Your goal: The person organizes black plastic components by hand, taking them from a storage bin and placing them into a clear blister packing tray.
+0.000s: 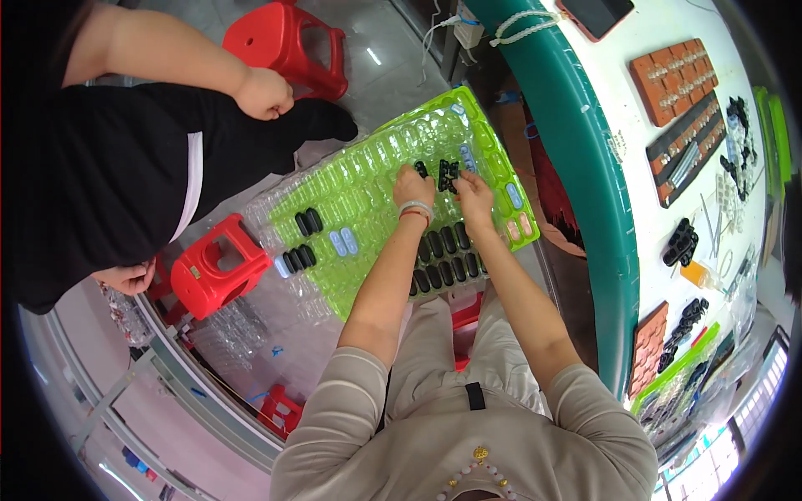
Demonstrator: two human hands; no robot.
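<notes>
My left hand point(413, 187) is closed at a small black oval piece point(421, 169) above the clear blister tray point(368, 188). Pinched in the fingers of my right hand point(475, 200) is a small cluster of black parts point(449, 175); its exact kind is too small to make out. Nearer to me, rows of black oval pieces point(449, 240) fill several pockets of the tray. Farther left lie black oval pieces point(299, 258) and light blue oval pieces point(342, 241). Under the clear tray is a bright green tray point(493, 159), with pink pieces point(519, 226) at its right corner.
A person in black clothes point(109, 167) sits at the left, beside red stools point(219, 265). At the right, a white workbench point(610, 92) with a green padded edge point(597, 192) carries brown blocks point(675, 79), a phone point(596, 15) and black parts point(681, 242).
</notes>
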